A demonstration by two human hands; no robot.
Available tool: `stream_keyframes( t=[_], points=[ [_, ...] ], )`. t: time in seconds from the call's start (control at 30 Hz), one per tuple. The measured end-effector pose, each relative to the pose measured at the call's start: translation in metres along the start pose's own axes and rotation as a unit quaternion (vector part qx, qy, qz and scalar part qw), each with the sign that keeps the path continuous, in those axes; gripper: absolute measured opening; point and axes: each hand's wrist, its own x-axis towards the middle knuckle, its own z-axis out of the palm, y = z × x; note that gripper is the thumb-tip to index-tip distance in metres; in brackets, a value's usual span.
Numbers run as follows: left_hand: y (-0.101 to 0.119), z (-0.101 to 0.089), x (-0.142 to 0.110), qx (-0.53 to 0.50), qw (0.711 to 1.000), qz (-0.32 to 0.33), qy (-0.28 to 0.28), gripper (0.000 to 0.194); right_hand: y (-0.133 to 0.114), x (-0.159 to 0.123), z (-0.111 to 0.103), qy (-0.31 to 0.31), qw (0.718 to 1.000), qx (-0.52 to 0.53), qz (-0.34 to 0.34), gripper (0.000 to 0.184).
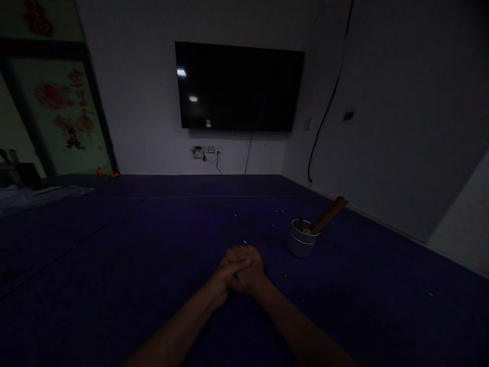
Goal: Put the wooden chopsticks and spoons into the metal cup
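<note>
Above the dark blue floor, my left hand and my right hand are clasped together in front of me. The fingers of both are closed around each other, and one thumb lies across the top. No object shows in either hand, though the space between the palms is hidden. Nearest to them, off to the right, stands a pale pail-like bin with a pierced lower wall. A long brown strip, perhaps wood or cardboard, leans out of it. Darker things inside the bin are hard to make out.
Small white scraps lie scattered over the dark blue floor. A large television hangs on the far wall above sockets and cables. Clear plastic sheeting lies at left, near orange items by a decorated door.
</note>
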Motion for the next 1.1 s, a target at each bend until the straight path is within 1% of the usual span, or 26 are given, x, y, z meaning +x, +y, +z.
stream_keyframes(
  t=[0.13,0.2,0.3,0.37,0.43,0.5,0.57,0.63,0.67,0.73,0.77,0.8,0.87,0.93,1.0,1.1],
  points=[
    [0.012,0.001,-0.007,0.008,1.000,0.006,0.022,0.029,-0.001,-0.001,-0.001,-0.023,0.999,0.026,-0.018,0.078],
    [0.016,-0.001,-0.010,0.028,0.999,0.009,0.027,0.030,-0.002,0.000,-0.003,-0.036,0.997,0.056,-0.031,0.080],
    [0.019,-0.005,-0.010,0.046,0.998,0.019,0.041,0.032,-0.001,0.002,-0.009,-0.072,0.990,0.111,-0.043,0.079],
    [0.018,-0.009,-0.006,0.069,0.996,0.030,0.046,0.033,0.000,0.002,-0.015,-0.092,0.985,0.138,-0.038,0.075],
    [0.018,-0.016,-0.002,0.115,0.990,0.051,0.057,0.036,0.000,0.001,-0.020,-0.104,0.984,0.146,-0.022,0.071],
    [0.019,-0.022,0.001,0.190,0.973,0.087,0.095,0.038,-0.004,-0.002,-0.025,-0.120,0.983,0.141,0.000,0.072],
    [0.020,-0.027,0.002,0.279,0.938,0.137,0.153,0.040,-0.010,-0.005,-0.028,-0.146,0.979,0.142,0.020,0.079],
    [0.022,-0.027,0.000,0.325,0.903,0.205,0.190,0.047,-0.016,-0.007,-0.031,-0.170,0.973,0.155,0.034,0.086],
    [0.022,-0.026,-0.001,0.327,0.894,0.236,0.194,0.052,-0.019,-0.007,-0.031,-0.177,0.969,0.167,0.036,0.090],
    [0.022,-0.021,-0.005,0.314,0.895,0.269,0.166,0.057,-0.022,-0.007,-0.031,-0.184,0.963,0.195,0.029,0.095],
    [0.022,-0.018,-0.007,0.306,0.901,0.271,0.146,0.055,-0.022,-0.008,-0.031,-0.184,0.961,0.208,0.023,0.098],
    [0.021,-0.014,-0.009,0.303,0.908,0.264,0.122,0.048,-0.022,-0.008,-0.029,-0.181,0.959,0.218,0.018,0.101],
    [0.019,-0.009,-0.010,0.303,0.920,0.235,0.075,0.029,-0.020,-0.011,-0.024,-0.173,0.957,0.232,0.010,0.106],
    [0.016,-0.004,-0.011,0.304,0.929,0.206,0.048,0.014,-0.018,-0.014,-0.017,-0.166,0.957,0.237,0.006,0.109],
    [0.015,-0.002,-0.010,0.314,0.927,0.199,0.048,0.014,-0.017,-0.016,-0.011,-0.164,0.959,0.229,0.002,0.103],
    [0.013,-0.003,-0.008,0.365,0.901,0.230,0.053,0.019,-0.020,-0.017,-0.005,-0.156,0.966,0.204,-0.003,0.088]
  ],
)
